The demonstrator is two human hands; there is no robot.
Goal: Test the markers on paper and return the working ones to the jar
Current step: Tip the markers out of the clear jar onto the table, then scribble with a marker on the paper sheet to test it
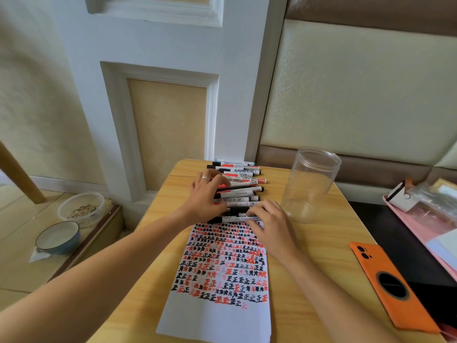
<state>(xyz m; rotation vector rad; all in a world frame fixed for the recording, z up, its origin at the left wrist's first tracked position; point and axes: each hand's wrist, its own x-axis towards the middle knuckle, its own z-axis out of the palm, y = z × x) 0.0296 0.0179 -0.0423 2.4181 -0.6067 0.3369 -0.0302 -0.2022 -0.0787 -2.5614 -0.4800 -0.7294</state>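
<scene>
Fingers (254,210) of both hands rest on the markers (237,191).

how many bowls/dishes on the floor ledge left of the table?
2. A clear plastic container holding small flakes sits farther back by the wall; a blue-rimmed bowl sits nearer, just in front of it. Others may lie beyond the frame.

Both hands cover the nearest markers (237,194); their label print is unreadable. The paper's (217,315) near edge runs out of view.
</scene>
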